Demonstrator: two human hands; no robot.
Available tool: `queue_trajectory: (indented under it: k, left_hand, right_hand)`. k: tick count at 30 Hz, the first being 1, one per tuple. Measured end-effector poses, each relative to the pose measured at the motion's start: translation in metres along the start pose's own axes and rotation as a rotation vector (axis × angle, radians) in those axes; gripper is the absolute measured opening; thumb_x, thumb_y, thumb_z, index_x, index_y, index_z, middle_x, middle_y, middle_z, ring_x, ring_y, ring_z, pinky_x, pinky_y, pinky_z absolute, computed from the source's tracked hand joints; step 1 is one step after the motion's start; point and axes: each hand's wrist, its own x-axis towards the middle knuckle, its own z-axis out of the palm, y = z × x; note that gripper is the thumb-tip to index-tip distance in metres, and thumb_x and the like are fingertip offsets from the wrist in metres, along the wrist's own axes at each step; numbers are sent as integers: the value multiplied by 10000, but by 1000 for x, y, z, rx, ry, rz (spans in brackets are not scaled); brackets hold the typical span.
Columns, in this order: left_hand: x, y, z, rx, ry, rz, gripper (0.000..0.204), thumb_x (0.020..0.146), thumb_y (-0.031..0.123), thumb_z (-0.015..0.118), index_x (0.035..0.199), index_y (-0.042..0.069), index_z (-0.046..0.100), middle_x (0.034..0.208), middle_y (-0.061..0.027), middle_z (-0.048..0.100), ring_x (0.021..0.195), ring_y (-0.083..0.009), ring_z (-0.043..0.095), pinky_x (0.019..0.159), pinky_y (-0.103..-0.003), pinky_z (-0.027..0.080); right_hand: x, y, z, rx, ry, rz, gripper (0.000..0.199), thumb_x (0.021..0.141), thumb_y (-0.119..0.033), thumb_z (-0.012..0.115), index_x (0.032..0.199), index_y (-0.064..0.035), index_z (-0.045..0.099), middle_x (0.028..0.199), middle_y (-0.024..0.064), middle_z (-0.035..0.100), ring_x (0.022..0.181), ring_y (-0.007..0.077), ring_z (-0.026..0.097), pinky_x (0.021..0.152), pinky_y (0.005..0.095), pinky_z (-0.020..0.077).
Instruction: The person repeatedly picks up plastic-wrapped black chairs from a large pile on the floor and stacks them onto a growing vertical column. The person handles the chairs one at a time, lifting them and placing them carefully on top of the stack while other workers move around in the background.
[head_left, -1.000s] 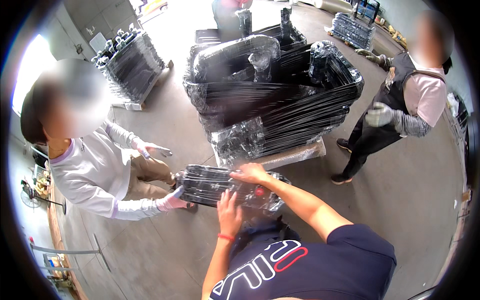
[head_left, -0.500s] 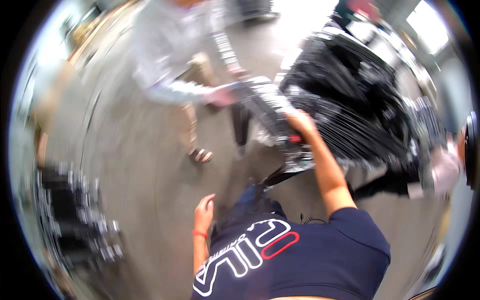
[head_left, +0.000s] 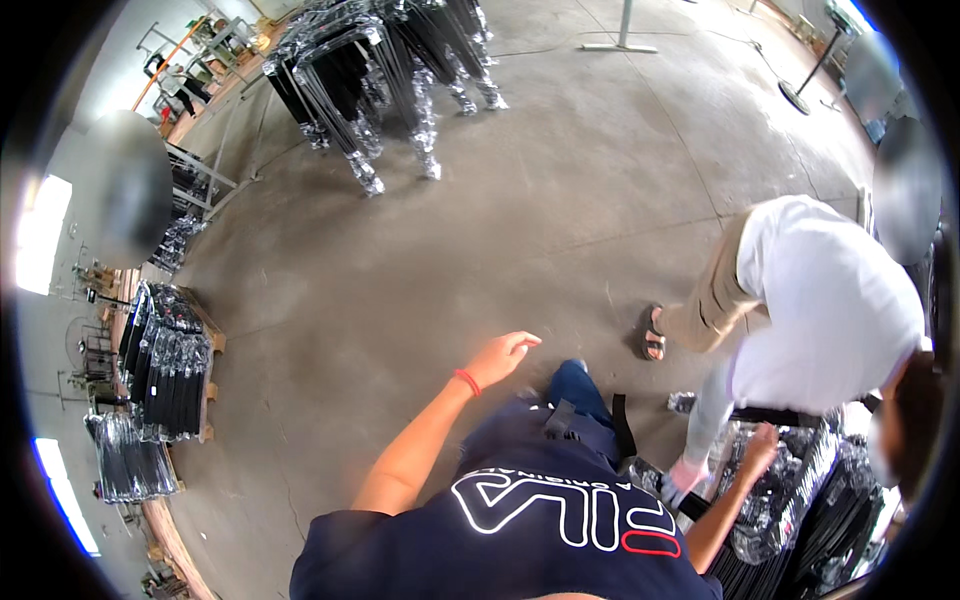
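Step in hand, as I read it: two-person handling of a wrapped bundle (head_left: 800,500), lower right of view.

- Bundle: black frames in clear film, low at the person's right side and just in front of the legs. Its lower end is cut off by the picture rim, so I can't tell what it rests on.
- Right hand (head_left: 760,442): on the top edge of the bundle, fingers curled over the film. Can't tell whether the grip is clenched on it or only lying there.
- Left hand (head_left: 503,353): released, fingers loosely spread, holding nothing. It's out over bare floor (head_left: 450,230), well apart from the bundle. Red band (head_left: 466,381) on the wrist.
- Co-worker (head_left: 820,300) in a white shirt is bent over the same bundle. One gloved hand (head_left: 688,470) is on its near end, just beside the person's right hand.

Judgement: one-handed contact on slick film is weak. Any lift or shift calls for the left hand on the bundle too, a purchase on a frame bar rather than the wrap, and timing with the co-worker.

Around: more wrapped frames (head_left: 380,70) stand far across the floor, and flat stacks sit on a pallet (head_left: 165,360) at left.
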Motion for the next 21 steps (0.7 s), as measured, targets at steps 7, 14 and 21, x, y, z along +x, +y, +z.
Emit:
queue_trajectory:
  k: [7, 14, 21]
  left_hand:
    - [68, 17, -85, -38, -66, 10, 269, 859, 101, 412, 1095, 35, 522, 1064, -97, 579, 1026, -203, 525, 890, -313, 390]
    - [62, -38, -257, 173, 373, -162, 234, 848, 90, 437, 1048, 28, 542, 1014, -124, 594, 951, -240, 565, 814, -316, 432]
    - [23, -86, -364, -34, 734, -325, 216, 860, 129, 489, 1021, 4, 562, 952, -100, 614, 891, -168, 580, 784, -264, 442]
  right_hand:
    - [31, -339, -106, 1036, -562, -114, 278, 765, -227, 495, 851, 6, 619, 731, 178, 613, 712, 337, 598, 669, 375, 462]
    - [169, -588, -162, 793, -517, -888, 218, 775, -238, 500, 810, -60, 620, 758, 158, 613, 747, 339, 590, 671, 408, 474]
    - [215, -814, -341, 797, -484, -1344, 252, 799, -286, 464, 856, -83, 603, 792, 146, 615, 769, 337, 585, 682, 428, 473]
